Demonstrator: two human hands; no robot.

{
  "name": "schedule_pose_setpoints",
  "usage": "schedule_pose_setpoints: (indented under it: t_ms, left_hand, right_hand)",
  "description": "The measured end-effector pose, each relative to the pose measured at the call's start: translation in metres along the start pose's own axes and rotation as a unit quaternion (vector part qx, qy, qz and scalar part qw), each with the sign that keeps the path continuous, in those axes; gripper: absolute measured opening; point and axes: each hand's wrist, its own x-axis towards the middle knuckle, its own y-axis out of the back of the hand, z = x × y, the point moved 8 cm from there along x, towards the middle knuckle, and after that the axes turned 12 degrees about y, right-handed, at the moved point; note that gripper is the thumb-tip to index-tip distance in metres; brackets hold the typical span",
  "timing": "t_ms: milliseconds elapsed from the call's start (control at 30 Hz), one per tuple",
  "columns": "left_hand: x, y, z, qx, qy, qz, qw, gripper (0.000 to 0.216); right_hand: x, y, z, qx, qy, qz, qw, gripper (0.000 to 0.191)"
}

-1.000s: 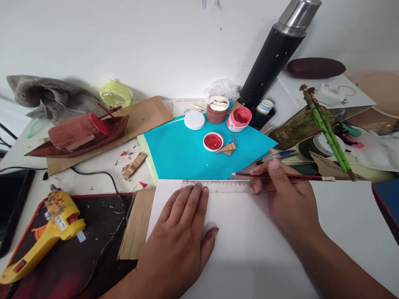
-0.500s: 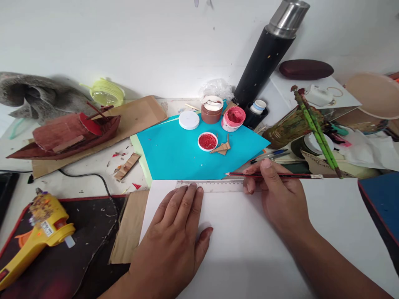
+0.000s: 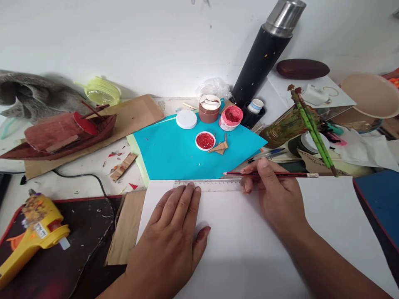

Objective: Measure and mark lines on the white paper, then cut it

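Head view: the L hand (image 3: 170,232) is lying palm-down on the white sheet (image 3: 230,236), its four fingers sitting close together, tips pressing on the clear ruler (image 3: 216,186), thumb standing apart; this flat pose is prob. serving to stop ruler & sheet slipping. The ruler is lying along the sheet's far edge, approx. parallel to it. The R hand (image 3: 277,191) is pinching the dark red pencil (image 3: 238,173) betw. thumb & fingers, nearly level, point facing left; whether the tip is touching anything isn't showing clearly. Its lower fingertips are resting at the ruler's R part, apparently steadying that side too. Beyond, the blue sheet (image 3: 165,155) is bearing an open red paint pot (image 3: 231,118), a brown pot (image 3: 208,115) & a red-filled lid (image 3: 205,141), prob. shielding what's beneath. At L, the boat model (image 3: 51,135) is resting on cardboard (image 3: 139,114), w/ the yellow glue gun (image 3: 46,232) lying nearer.
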Motion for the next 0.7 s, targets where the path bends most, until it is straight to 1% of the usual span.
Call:
schedule_pose_setpoints:
  t_ms: [700]
  left_hand:
    - [0.0008,0.0014,0.0001,0.000,0.005,-0.004,1.000,0.056]
  right_hand:
    - [-0.0010,-0.0008,0.0006,-0.004,-0.008,-0.009,1.000,0.045]
